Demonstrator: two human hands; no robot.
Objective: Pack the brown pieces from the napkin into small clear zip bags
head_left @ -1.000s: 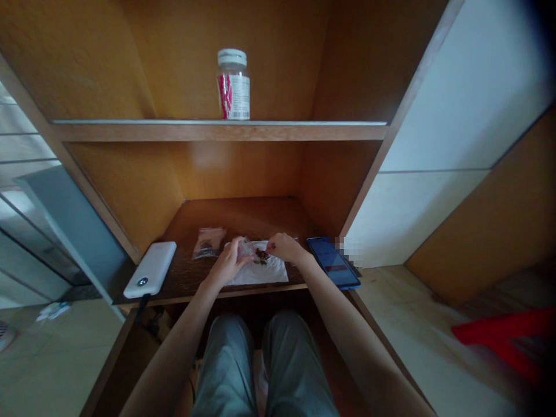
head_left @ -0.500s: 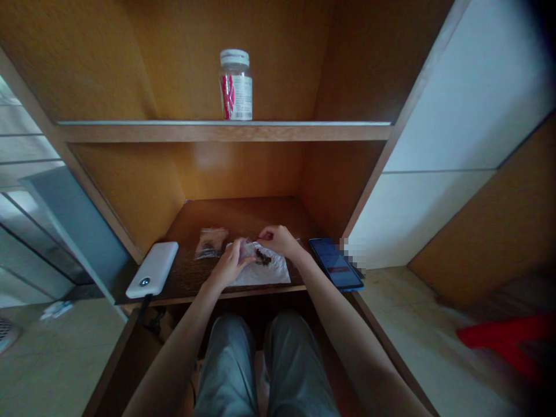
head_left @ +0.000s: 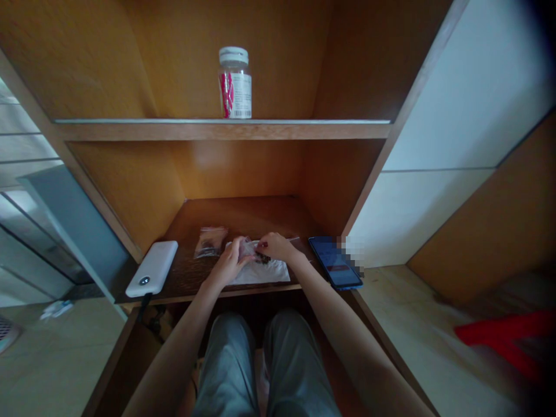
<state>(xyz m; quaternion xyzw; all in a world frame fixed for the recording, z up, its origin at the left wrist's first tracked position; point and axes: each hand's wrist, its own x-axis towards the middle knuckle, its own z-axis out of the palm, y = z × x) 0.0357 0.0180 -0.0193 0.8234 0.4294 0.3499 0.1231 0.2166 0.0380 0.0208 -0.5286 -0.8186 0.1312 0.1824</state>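
Wood of an open cabinet [head_left: 247,168] fills most of the head view, with pale tiles [head_left: 438,127] at the right and a red object [head_left: 504,333], partly blurred, low on that side; on the upper shelf [head_left: 174,132] stands a jar [head_left: 236,87], upright, white-capped, with a pink and white label. Below, on the dark board [head_left: 191,281], a white sheet [head_left: 271,275] lies near the front edge; a small heap of dark bits [head_left: 262,258] rests on it, between the two hands.

At the sheet's left side, the left hand [head_left: 230,263] has thumb and fingers clamped on a clear bag [head_left: 247,249], beside the bits; the right hand [head_left: 278,246] is bent over the heap from the other side, fingertips lowered to it; whether they are closed on a bit I cannot tell.

Left of the left hand lies a zip bag [head_left: 211,241], flat, its contents unclear; farther left, a power bank [head_left: 153,269] with a black cable [head_left: 145,306] at its near end; right of the right hand, a phone [head_left: 334,263], screen up, near the board's edge; grey-trousered knees [head_left: 258,359] show below, between the forearms.
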